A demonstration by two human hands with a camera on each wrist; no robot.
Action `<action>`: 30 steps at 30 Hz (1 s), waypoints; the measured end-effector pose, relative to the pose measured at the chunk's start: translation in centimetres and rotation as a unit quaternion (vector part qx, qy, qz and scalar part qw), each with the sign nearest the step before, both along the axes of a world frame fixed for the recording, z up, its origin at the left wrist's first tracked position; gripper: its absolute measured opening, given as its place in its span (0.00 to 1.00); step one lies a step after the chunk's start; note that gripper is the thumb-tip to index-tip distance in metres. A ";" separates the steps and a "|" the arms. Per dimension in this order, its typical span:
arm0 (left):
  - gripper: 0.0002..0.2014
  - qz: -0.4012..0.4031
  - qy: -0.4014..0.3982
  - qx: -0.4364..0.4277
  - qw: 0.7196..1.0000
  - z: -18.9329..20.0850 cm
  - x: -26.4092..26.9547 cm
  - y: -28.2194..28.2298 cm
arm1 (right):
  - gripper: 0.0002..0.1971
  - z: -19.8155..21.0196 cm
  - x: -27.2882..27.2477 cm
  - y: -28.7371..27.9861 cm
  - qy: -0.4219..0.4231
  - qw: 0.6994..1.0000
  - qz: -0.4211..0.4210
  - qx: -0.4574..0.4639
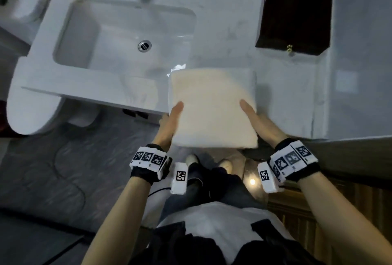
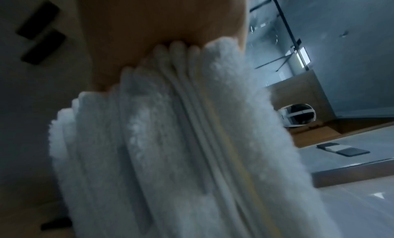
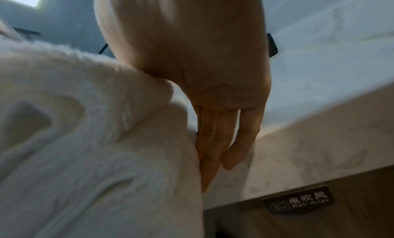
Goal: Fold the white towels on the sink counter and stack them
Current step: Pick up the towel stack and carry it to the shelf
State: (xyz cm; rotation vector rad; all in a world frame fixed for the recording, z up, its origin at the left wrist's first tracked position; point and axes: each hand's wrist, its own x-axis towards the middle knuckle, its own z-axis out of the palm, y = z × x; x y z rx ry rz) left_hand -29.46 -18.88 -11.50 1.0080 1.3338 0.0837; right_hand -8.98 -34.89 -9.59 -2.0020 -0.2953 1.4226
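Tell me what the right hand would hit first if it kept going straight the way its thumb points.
Probably nothing soon: the right hand points up along the folded towel it grips. Past that lies bare counter; depth is unclear.

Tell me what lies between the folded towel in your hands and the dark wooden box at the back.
Only bare marble counter lies between the folded towel and the dark wooden box; the head view shows it.

Both hands, left (image 1: 169,125) and right (image 1: 259,123), thumbs uppermost, forearms outstretched.
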 end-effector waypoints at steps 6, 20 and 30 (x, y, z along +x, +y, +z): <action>0.53 0.006 -0.030 -0.033 0.999 0.6 -5.1 0.2 | 0.40 -1.5 -4.0 0.7 0.235 0.963 -0.094 0.088; 0.41 0.034 -0.089 0.097 0.991 3.4 -22.0 6.0 | 0.18 0.2 -15.8 11.7 0.290 0.943 0.019 0.163; 0.31 0.155 -0.124 0.110 0.974 4.8 -37.7 14.3 | 0.33 2.8 -31.1 28.5 0.277 0.936 0.098 0.195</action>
